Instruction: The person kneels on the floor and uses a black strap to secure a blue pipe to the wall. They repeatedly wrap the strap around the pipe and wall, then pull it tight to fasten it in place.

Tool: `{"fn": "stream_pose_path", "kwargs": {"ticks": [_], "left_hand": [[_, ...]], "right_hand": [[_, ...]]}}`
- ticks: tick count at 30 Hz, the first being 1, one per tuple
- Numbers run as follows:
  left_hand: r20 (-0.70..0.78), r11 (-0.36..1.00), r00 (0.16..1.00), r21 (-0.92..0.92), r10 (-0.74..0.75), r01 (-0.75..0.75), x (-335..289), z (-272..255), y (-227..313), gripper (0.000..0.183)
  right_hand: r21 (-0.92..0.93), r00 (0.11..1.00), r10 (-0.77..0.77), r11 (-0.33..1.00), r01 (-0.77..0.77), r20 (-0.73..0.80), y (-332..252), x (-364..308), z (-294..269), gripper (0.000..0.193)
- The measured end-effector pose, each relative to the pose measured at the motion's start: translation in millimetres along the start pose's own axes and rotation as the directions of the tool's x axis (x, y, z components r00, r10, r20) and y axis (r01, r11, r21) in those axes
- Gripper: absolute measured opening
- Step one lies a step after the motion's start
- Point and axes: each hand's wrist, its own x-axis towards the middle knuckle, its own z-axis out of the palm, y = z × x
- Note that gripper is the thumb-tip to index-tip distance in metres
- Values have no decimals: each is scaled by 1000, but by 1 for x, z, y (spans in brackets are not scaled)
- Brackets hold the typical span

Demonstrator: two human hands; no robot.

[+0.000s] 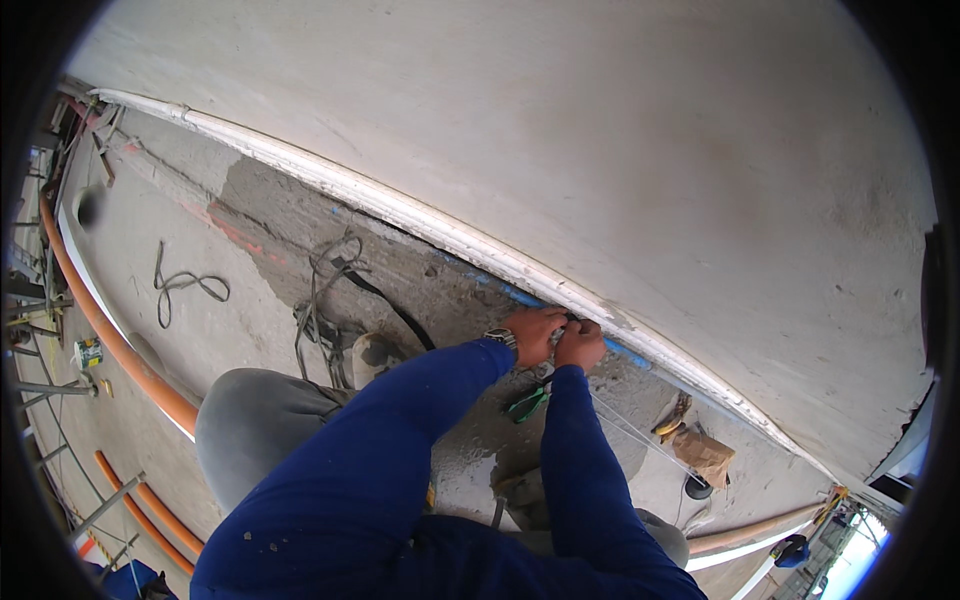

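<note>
My left hand [535, 335], with a watch [503, 342] on its wrist, and my right hand [580, 345] meet at a blue pipe [628, 354] along the foot of the wall. Fingers of both are curled closed around something small and dark that I cannot make out. Just below them lies a tool with green handles [527, 402], perhaps pliers, on the wet, rough ground. A thin pale line [640, 435] runs from near my right hand toward a black round object [698, 488].
A white ledge [420, 212] follows the wall above the pipe. Tangled dark cord and straps [322, 325] lie left of my hands, a loop of cord [180, 284] farther left. A brown paper bag [703, 457] sits at right. A long orange pipe [120, 350] curves at left.
</note>
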Motion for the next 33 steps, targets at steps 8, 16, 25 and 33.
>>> {"fn": "stream_pose_path", "kwargs": {"ticks": [8, 16, 25, 33], "left_hand": [[26, 994, 1000, -105, -9, 12, 5, -1, 5, 58], [-52, 988, 998, -153, 19, -27, 8, 6, -6, 59], [-147, 993, 988, 114, 42, -25, 4, 17, -9, 61], [-41, 992, 996, 96, -78, 81, 2, -1, 9, 60]], "right_hand": [[28, 965, -254, 967, 252, 66, 33, 1, -21, 22], [106, 944, -189, 980, 166, 270, 69, -32, -77, 29], [91, 918, -186, 982, 164, 350, 74, -30, -98, 31], [-89, 868, -341, 914, 396, 362, 38, 0, -145, 54]]}}
